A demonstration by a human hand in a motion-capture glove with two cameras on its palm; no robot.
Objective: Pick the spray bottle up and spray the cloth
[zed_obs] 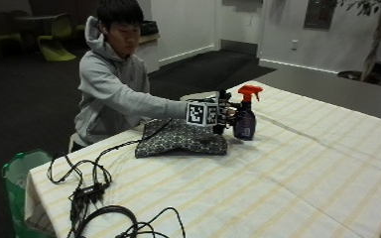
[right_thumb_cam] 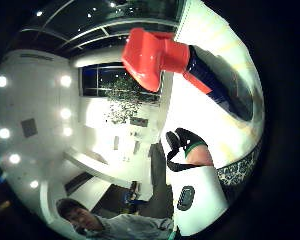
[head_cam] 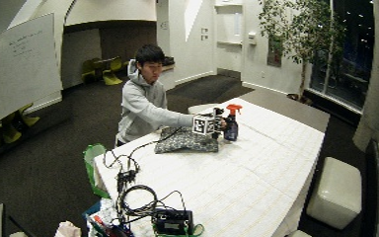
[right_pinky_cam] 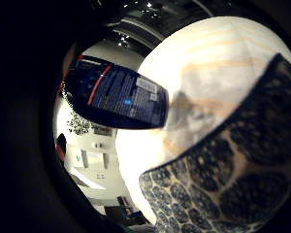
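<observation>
A dark blue spray bottle [zed_obs: 244,124] with an orange-red trigger head stands upright on the striped table [zed_obs: 296,168]. My gloved right hand [zed_obs: 225,115] is stretched out just beside it, at the height of its body, with fingers relaxed and not wrapped round it. In the thumb side palm view the bottle [right_thumb_cam: 215,82] lies a little apart from a gloved finger [right_thumb_cam: 183,140]. The bottle's label [right_pinky_cam: 119,97] shows in the little finger side view, above the cloth [right_pinky_cam: 233,184]. A patterned dark cloth [zed_obs: 180,139] lies bunched on the table under my forearm, next to the bottle.
Black cables [zed_obs: 95,183] trail over the table's near left end. A green bin [zed_obs: 19,173] stands on the floor by that corner. In the wide outside view more gear [head_cam: 170,219] sits at the table's front edge.
</observation>
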